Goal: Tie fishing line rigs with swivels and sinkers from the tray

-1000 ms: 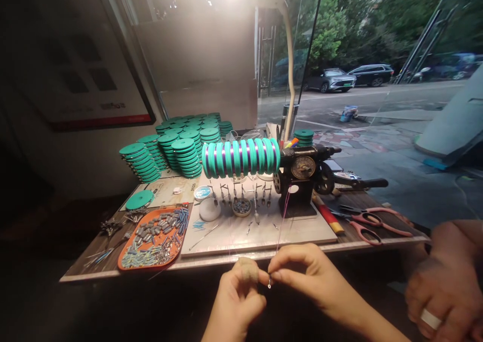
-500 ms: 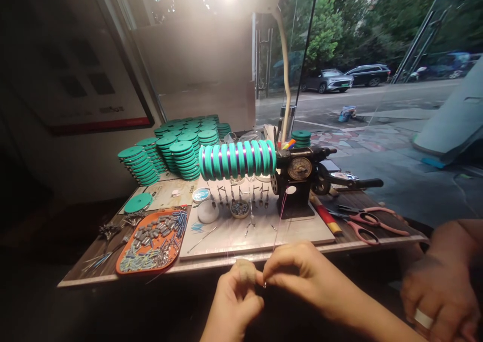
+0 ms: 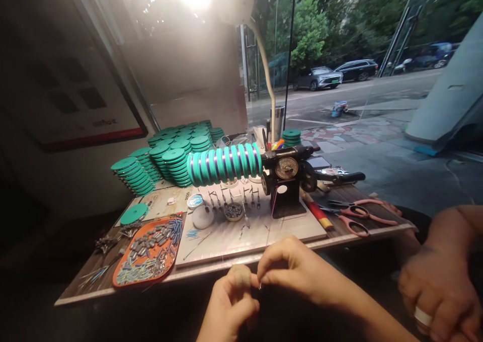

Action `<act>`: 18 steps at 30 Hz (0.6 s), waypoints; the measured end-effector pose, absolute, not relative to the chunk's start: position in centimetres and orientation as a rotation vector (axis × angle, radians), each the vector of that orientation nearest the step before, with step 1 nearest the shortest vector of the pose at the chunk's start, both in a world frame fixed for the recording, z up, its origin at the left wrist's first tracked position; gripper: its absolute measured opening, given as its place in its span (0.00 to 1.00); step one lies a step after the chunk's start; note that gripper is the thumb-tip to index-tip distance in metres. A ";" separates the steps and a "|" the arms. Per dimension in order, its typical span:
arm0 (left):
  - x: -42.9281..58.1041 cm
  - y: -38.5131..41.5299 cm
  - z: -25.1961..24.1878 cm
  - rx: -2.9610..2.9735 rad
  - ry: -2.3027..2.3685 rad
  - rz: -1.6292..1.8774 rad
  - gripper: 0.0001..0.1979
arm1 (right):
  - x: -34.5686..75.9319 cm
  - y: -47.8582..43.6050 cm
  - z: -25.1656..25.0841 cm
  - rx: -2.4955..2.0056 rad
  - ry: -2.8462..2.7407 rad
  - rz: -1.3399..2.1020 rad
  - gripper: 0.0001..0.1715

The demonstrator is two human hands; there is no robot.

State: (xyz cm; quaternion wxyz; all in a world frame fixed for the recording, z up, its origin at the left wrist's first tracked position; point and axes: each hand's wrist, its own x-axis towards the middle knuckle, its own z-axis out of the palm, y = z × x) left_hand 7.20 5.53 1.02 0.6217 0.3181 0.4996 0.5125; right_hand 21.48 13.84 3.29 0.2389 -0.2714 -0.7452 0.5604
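Small metal fitting [image 3: 259, 286] at six o'clock, your side of the desk [image 3: 90, 293]. Your right hand [image 3: 292, 266] pinches it; your left hand [image 3: 233, 297] meets it, grip unclear. Probably light, stiff, slippery: hold its upper end between fingertips.

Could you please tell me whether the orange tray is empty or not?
Not empty: grey cylinders and blue pieces lie in the orange tray, with some bottom showing.
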 end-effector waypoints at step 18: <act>8.1 6.2 1.2 0.684 1.262 1.181 0.17 | 22.2 14.5 1.8 -0.536 -1.822 1.783 0.07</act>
